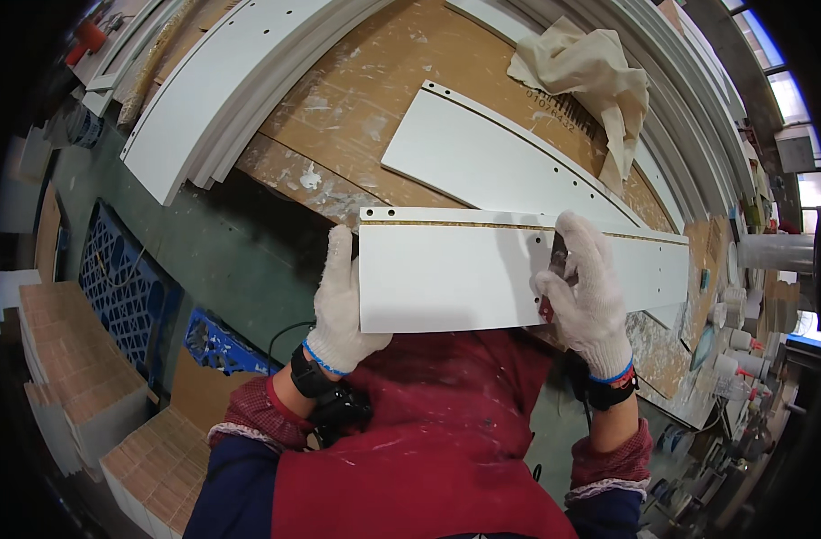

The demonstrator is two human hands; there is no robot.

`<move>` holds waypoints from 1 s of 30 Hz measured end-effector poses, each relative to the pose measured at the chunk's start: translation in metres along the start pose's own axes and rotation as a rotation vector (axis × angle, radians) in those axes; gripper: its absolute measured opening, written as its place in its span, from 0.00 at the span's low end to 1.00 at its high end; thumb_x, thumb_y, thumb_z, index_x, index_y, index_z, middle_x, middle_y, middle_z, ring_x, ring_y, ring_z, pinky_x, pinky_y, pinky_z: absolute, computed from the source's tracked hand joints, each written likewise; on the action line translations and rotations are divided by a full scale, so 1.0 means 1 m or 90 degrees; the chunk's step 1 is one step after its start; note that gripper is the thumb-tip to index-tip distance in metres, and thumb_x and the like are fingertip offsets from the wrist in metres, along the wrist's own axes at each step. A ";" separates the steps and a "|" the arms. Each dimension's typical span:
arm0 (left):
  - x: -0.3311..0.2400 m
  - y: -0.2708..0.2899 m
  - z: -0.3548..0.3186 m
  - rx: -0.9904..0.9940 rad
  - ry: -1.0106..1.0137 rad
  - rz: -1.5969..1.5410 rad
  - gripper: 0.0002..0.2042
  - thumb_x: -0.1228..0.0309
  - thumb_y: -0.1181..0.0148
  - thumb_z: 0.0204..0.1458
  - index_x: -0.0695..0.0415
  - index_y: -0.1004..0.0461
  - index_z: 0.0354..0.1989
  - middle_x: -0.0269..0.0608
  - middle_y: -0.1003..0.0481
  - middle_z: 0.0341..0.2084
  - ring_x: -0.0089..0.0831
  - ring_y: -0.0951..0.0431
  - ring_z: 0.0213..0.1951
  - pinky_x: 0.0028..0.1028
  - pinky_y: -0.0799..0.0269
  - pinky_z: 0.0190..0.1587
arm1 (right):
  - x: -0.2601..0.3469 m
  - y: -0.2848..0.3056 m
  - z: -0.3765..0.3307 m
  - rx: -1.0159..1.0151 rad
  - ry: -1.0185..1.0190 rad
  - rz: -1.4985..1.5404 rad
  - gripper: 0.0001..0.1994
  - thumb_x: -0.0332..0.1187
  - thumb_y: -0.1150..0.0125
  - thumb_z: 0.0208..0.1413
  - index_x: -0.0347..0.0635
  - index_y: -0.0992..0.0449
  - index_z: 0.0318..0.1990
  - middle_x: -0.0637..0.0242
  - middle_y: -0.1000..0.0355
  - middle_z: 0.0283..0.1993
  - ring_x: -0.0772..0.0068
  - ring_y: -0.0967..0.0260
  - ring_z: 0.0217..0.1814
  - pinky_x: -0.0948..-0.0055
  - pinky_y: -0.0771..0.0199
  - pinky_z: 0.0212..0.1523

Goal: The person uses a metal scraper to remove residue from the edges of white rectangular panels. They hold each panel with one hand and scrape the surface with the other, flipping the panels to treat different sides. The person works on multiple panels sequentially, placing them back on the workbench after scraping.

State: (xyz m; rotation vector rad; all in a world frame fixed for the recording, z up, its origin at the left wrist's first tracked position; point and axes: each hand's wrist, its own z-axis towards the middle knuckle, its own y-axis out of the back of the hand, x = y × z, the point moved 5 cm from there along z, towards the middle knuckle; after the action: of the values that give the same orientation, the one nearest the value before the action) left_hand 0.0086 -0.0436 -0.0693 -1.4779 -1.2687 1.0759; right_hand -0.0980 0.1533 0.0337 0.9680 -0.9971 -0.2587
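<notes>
Left hand [343, 310], gloved, bears against the near-left end of a long white panel [446, 280]; one digit stands upright along that end, while the others are hidden behind or beneath it, so whether they close on the panel cannot be told. Right hand [590, 301], likewise gloved, is curled over the panel's face, pinching a small tool [559, 258] with a dark upper part and a red lower part between thumb and fingers; its exact kind is unclear. The panel lies across the wearer's front, its left end beyond the edge of the cardboard-covered bench [357, 108], its right part overlapping a second white panel [473, 148]. A brownish groove runs along the far edge, and dark holes mark the face. A pale cloth [577, 67] lies farther off on the right. The step in hand appears to be close work on the panel's surface with the tool. The next move seems to call for steady support at the left end and careful control of the tool, lest it mark the white face.
</notes>
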 end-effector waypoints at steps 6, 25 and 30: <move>0.000 -0.002 0.001 0.001 -0.002 -0.005 0.33 0.45 0.66 0.64 0.61 0.43 0.65 0.47 0.31 0.56 0.36 0.29 0.56 0.33 0.36 0.60 | -0.003 -0.006 0.003 0.109 -0.119 0.056 0.24 0.18 0.38 0.45 0.40 0.29 0.52 0.57 0.27 0.43 0.58 0.28 0.41 0.67 0.25 0.41; 0.002 0.003 0.001 -0.062 -0.001 0.008 0.36 0.39 0.64 0.61 0.59 0.41 0.64 0.46 0.32 0.57 0.38 0.30 0.56 0.35 0.32 0.57 | 0.010 -0.023 0.009 0.112 0.162 0.008 0.14 0.23 0.43 0.45 0.43 0.23 0.42 0.67 0.31 0.28 0.62 0.32 0.31 0.68 0.31 0.34; 0.002 0.010 0.002 -0.051 0.011 -0.013 0.36 0.40 0.64 0.61 0.59 0.41 0.64 0.47 0.32 0.57 0.37 0.29 0.56 0.34 0.32 0.57 | 0.012 -0.025 0.007 0.102 0.119 -0.037 0.13 0.23 0.43 0.45 0.43 0.23 0.41 0.67 0.31 0.28 0.62 0.32 0.32 0.68 0.31 0.34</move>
State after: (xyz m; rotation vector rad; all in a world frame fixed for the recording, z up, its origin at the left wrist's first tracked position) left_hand 0.0095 -0.0420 -0.0792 -1.5275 -1.3263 1.0070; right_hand -0.0912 0.1278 0.0226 1.1460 -0.8275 -0.1348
